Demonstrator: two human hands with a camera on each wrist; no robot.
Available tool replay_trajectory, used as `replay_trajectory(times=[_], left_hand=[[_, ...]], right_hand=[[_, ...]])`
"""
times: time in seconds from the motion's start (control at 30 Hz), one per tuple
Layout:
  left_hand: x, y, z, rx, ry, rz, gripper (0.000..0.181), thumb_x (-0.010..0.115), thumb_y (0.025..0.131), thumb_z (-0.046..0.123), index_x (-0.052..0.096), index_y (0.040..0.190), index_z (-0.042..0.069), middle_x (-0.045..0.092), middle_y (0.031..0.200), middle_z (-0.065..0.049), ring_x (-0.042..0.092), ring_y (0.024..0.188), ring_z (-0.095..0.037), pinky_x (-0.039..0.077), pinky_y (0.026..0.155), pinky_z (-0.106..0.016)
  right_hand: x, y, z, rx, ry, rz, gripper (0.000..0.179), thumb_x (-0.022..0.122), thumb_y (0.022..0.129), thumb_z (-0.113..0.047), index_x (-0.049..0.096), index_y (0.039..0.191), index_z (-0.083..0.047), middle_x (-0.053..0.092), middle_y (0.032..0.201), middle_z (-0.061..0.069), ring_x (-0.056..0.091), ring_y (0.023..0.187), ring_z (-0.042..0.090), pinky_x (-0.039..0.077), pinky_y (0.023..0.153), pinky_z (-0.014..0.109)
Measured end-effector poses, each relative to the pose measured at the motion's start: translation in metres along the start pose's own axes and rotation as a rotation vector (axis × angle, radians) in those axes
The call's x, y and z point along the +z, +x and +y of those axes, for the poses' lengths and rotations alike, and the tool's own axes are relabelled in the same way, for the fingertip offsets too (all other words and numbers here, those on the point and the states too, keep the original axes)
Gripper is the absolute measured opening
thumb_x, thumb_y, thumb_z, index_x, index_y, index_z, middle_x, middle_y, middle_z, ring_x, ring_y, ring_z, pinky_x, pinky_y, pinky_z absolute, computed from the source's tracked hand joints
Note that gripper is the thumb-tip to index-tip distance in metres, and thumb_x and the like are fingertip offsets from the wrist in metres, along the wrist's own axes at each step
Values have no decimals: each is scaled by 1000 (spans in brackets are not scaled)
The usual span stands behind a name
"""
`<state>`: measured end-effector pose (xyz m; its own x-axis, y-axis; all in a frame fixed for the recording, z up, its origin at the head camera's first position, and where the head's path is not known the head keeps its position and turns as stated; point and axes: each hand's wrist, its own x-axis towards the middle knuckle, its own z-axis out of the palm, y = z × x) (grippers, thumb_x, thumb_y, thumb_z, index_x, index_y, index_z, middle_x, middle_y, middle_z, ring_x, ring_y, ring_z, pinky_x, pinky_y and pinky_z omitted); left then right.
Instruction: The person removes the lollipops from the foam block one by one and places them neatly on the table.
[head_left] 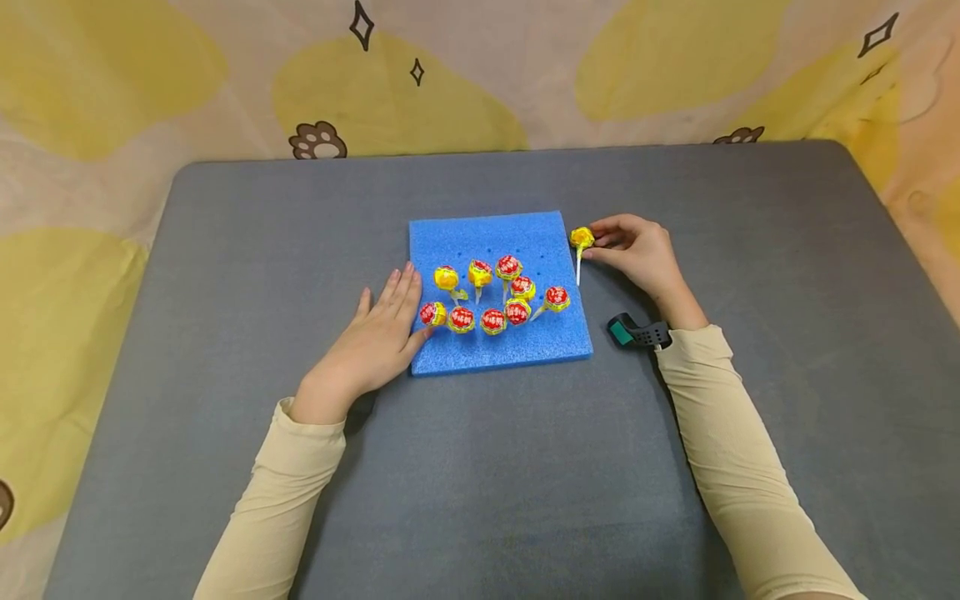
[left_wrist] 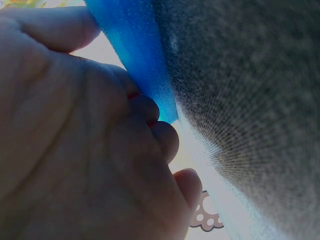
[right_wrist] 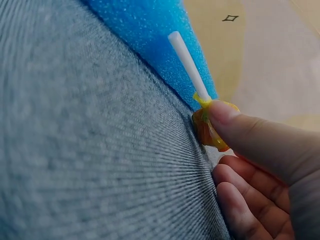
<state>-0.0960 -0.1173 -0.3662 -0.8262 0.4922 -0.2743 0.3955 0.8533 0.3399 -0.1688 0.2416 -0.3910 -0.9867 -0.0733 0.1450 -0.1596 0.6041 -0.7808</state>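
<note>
Between thumb and fingers, my right hand [head_left: 633,250] pinches a yellow-wrapped lollipop [head_left: 581,238] by its head, just off the right edge of a blue foam board [head_left: 487,237]. In the right wrist view the thumb presses the lollipop's wrapper [right_wrist: 212,127], and its white stick [right_wrist: 189,65] points away from the hand. My left hand [head_left: 378,342] lies with straight fingers along the board's left edge, touching it. The left wrist view shows that palm [left_wrist: 85,130] against the foam side [left_wrist: 135,55]. Several red-and-yellow lollipops [head_left: 492,322] stand in the board, some tilted.
Small holes dot the upper part of the board. The board lies on a grey table [head_left: 300,233]. A black wrist strap with a green piece [head_left: 621,332] is at the right wrist. A patterned yellow and cream cloth [head_left: 465,92] hangs behind the table.
</note>
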Motion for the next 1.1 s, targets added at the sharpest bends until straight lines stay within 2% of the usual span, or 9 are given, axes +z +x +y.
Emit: replay_trajectory(times=[0.17, 0.3, 0.47, 0.57, 0.7, 0.87, 1.0, 1.1], left_hand=[[-1, 0, 0, 0, -1, 4, 73, 39, 100, 35, -2, 149, 0, -8, 157, -12, -9, 143, -26, -3, 111, -54], [-1, 0, 1, -1, -1, 4, 73, 39, 100, 35, -2, 149, 0, -8, 157, -13, -9, 143, -26, -3, 111, -54], [-1, 0, 1, 1, -3, 8, 72, 39, 100, 35, -2, 149, 0, -8, 157, -13, -8, 143, -27, -3, 111, -54], [-1, 0, 1, -3, -4, 8, 72, 39, 100, 35, -2, 149, 0, -7, 157, -13, -8, 143, -27, -3, 111, -54], [-1, 0, 1, -2, -1, 8, 72, 39, 101, 35, -2, 149, 0, -7, 157, -13, -8, 143, -27, -3, 111, -54], [-1, 0, 1, -2, -2, 11, 72, 38, 101, 35, -2, 149, 0, -7, 157, -13, -8, 143, -27, -3, 111, -54], [-1, 0, 2, -4, -2, 11, 72, 38, 101, 36, -2, 149, 0, -7, 157, -13, -8, 143, -27, -3, 111, -54], [-1, 0, 1, -5, -1, 10, 72, 38, 101, 36, -2, 149, 0, -7, 157, -13, -8, 143, -27, -3, 111, -54]], right_hand=[[-1, 0, 0, 6, 44, -3, 36, 78, 78, -8, 66, 109, 4, 66, 102, 19, 57, 76, -1, 45, 66, 12], [-3, -1, 0, 32, 145, -12, 35, 76, 78, -4, 65, 110, 7, 66, 100, 12, 59, 79, 4, 47, 68, 13], [-6, -2, 1, 63, 358, -1, 33, 74, 79, 2, 63, 109, 10, 67, 94, 3, 62, 81, 9, 49, 71, 16], [-9, -2, 0, 58, 517, 4, 31, 73, 78, 5, 63, 107, 12, 69, 92, 5, 64, 82, 12, 50, 72, 18], [-14, -3, -2, 53, 663, -17, 30, 72, 78, 8, 63, 106, 14, 69, 92, 10, 65, 84, 16, 52, 75, 20], [-19, -5, -9, 43, 687, -102, 27, 71, 79, 8, 65, 104, 11, 69, 94, 11, 66, 86, 17, 52, 78, 22], [-22, -5, -16, -12, 659, -227, 23, 69, 80, 9, 68, 102, 6, 70, 94, 10, 67, 84, 18, 52, 78, 23], [-22, -6, -20, -65, 637, -310, 22, 67, 80, 10, 67, 102, 7, 70, 97, 9, 66, 85, 18, 53, 77, 24]])
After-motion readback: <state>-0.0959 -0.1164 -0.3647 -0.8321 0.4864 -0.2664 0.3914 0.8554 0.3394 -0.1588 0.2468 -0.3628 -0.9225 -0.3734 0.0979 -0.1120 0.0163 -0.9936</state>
